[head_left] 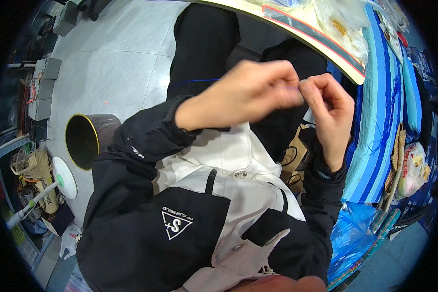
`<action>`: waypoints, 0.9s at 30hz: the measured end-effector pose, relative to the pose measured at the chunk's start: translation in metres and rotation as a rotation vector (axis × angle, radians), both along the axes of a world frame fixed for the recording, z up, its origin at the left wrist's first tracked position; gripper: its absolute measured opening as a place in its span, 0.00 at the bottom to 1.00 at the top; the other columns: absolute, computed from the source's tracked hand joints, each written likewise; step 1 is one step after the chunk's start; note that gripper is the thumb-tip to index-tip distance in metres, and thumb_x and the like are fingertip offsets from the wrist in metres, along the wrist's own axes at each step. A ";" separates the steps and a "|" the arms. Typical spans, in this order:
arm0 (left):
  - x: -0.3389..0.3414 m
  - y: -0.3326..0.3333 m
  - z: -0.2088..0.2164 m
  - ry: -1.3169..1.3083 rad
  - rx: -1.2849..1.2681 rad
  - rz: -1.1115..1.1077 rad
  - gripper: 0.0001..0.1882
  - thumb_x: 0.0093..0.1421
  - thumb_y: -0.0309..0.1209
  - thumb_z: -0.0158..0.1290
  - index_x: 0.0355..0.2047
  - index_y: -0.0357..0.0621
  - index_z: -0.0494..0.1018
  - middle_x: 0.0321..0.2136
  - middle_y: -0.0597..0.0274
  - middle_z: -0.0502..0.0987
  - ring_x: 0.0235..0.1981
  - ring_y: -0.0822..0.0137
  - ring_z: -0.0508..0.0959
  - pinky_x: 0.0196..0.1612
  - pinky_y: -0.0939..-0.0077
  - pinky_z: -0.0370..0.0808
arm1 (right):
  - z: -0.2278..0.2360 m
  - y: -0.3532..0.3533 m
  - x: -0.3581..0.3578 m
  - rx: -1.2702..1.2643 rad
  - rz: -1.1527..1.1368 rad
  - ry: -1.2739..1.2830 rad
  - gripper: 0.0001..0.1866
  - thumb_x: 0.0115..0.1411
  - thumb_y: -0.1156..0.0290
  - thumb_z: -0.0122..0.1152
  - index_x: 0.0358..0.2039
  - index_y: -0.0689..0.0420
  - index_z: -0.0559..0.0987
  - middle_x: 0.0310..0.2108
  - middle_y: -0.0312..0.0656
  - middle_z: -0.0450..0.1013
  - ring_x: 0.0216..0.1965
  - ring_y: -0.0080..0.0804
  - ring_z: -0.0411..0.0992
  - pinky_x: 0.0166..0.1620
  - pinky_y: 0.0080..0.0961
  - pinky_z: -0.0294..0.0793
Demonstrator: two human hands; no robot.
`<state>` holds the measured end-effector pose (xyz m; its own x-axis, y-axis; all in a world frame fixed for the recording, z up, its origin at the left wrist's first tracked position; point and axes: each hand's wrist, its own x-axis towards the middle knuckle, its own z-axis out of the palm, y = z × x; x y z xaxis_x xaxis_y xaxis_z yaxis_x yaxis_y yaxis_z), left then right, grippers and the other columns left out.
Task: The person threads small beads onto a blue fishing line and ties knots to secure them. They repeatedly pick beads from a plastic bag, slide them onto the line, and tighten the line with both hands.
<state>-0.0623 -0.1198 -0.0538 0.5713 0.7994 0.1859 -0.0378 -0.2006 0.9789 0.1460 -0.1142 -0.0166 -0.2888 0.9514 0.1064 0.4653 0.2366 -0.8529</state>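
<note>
Above my lap, my left hand (246,92) and my right hand (332,112) meet at the fingertips. My left hand is somewhat smeared by motion, its fingers closed in a pinch. A thin blue thread (194,81) runs across my dark left trouser leg toward that hand, and a fine bluish-purple line shows again at its fingers. Thumb and forefinger of my right hand are pressed together, touching or almost touching the left fingertips. Whatever is pinched there is too small to make out.
A cream table edge (306,34) curves over my knees, bearing clear plastic bags (343,29) with small golden pieces. Blue striped cloth (374,112) lies at right, with loose blue thread (387,124) on it. A dark bin (85,141) and a white fan-like stand (63,177) are at left.
</note>
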 end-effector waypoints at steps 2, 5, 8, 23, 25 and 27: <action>-0.024 0.003 -0.007 -0.108 0.124 0.306 0.07 0.64 0.29 0.51 0.34 0.36 0.74 0.24 0.65 0.74 0.26 0.77 0.73 0.30 0.83 0.71 | -0.001 0.006 0.017 -0.153 0.021 0.123 0.07 0.60 0.71 0.61 0.28 0.60 0.78 0.22 0.27 0.68 0.24 0.09 0.59 0.27 0.11 0.55; -0.099 -0.013 -0.035 -0.054 0.114 0.820 0.07 0.65 0.31 0.52 0.36 0.42 0.76 0.28 0.73 0.75 0.25 0.84 0.69 0.25 0.89 0.61 | -0.005 0.007 0.061 -0.230 -0.032 0.163 0.08 0.63 0.67 0.56 0.28 0.56 0.76 0.24 0.27 0.68 0.24 0.11 0.61 0.27 0.11 0.57; -0.199 -0.031 -0.075 0.080 0.068 1.174 0.08 0.65 0.35 0.52 0.37 0.45 0.77 0.25 0.77 0.73 0.20 0.88 0.60 0.21 0.89 0.54 | -0.008 0.000 0.113 -0.288 -0.109 0.180 0.09 0.63 0.68 0.55 0.27 0.57 0.73 0.23 0.29 0.63 0.23 0.15 0.58 0.26 0.14 0.55; -0.134 -0.016 -0.068 0.466 0.421 0.961 0.12 0.61 0.24 0.49 0.45 0.39 0.74 0.44 0.53 0.77 0.41 0.61 0.78 0.45 0.72 0.73 | -0.013 0.016 0.065 -0.290 -0.022 0.106 0.04 0.62 0.73 0.55 0.31 0.59 0.76 0.26 0.30 0.69 0.28 0.14 0.64 0.30 0.14 0.61; -0.040 0.002 -0.050 0.253 0.408 0.463 0.18 0.59 0.26 0.53 0.50 0.36 0.69 0.45 0.50 0.74 0.42 0.56 0.76 0.47 0.70 0.71 | -0.021 0.017 0.025 -0.277 0.043 0.009 0.06 0.60 0.74 0.60 0.27 0.61 0.77 0.21 0.29 0.69 0.23 0.12 0.62 0.27 0.13 0.60; 0.013 0.010 -0.033 -0.047 0.166 0.213 0.20 0.59 0.30 0.55 0.50 0.36 0.66 0.35 0.49 0.75 0.36 0.56 0.77 0.40 0.68 0.72 | -0.027 0.021 0.005 -0.126 0.091 -0.020 0.06 0.59 0.75 0.61 0.28 0.63 0.77 0.19 0.28 0.67 0.21 0.11 0.60 0.24 0.12 0.57</action>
